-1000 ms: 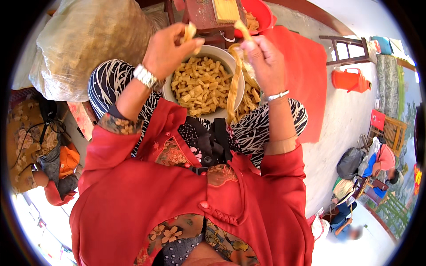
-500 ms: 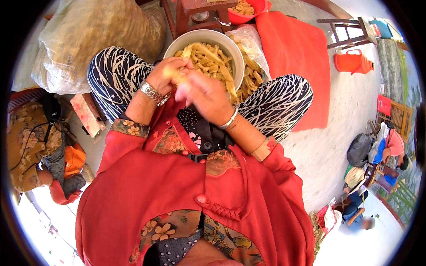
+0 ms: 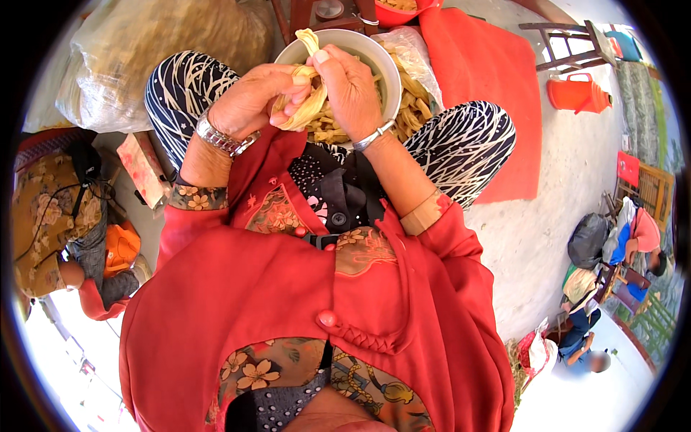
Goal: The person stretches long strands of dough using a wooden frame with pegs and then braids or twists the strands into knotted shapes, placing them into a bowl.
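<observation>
Both hands meet over the near side of a pale metal basin (image 3: pixel 366 45) between my knees. A long, soft, pale yellow folded strip (image 3: pixel 309 109) passes between them, one end sticking up above the fingers. My left hand (image 3: pixel 245 101), with a metal watch at the wrist, is closed on its lower part, thumb on top. My right hand (image 3: pixel 354 93), with a bangle, pinches the strip higher up between thumb and fingers. More yellowish strips (image 3: pixel 328 132) lie in the basin, partly hidden by my hands.
Right of the basin, a clear plastic bag (image 3: pixel 412 52) lies by more strips (image 3: pixel 415 95). A large stuffed sack (image 3: pixel 158 65) stands at the left. A red mat (image 3: pixel 489 86), an orange jug (image 3: pixel 576 93) and a wooden chair (image 3: pixel 565 47) are rightward. Other people sit at both sides.
My hands have moved from a blurred, overlapping motion to a slightly parted hold, with the strip now showing between them. The view has shifted slightly, so the basin appears higher.
</observation>
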Motion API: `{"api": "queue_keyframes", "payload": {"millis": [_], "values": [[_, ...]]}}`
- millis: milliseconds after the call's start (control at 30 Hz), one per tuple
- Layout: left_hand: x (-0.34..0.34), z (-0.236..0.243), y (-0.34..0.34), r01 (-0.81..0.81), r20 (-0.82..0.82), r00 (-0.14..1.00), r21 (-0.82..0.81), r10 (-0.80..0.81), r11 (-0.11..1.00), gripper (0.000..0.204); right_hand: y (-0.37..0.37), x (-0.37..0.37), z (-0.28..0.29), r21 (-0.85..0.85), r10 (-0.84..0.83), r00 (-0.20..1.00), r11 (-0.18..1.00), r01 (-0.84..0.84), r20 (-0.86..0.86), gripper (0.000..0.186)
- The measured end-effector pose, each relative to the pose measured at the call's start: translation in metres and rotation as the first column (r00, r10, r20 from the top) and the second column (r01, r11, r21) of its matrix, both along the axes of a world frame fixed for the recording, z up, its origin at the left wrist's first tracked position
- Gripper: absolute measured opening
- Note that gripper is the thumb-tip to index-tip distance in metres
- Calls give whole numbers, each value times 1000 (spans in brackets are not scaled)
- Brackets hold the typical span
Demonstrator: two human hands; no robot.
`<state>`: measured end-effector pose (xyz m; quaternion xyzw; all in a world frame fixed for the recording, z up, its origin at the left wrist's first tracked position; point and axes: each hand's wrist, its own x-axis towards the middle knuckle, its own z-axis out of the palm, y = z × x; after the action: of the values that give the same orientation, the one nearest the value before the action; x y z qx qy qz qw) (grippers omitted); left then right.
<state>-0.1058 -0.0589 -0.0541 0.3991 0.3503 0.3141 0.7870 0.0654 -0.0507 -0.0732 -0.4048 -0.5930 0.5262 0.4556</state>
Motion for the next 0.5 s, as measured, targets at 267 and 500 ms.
{"api": "queue_keyframes", "payload": {"millis": [267, 500], "values": [[8, 13, -17, 137, -402, 712, 884, 576, 447, 12, 5, 12, -13, -122, 196, 980, 972, -199, -36, 38], [-4, -21, -5, -112, -233, 946, 422, 227, 900, 13, 4, 18, -11, -157, 291, 956, 947, -281, 47, 44]]}}
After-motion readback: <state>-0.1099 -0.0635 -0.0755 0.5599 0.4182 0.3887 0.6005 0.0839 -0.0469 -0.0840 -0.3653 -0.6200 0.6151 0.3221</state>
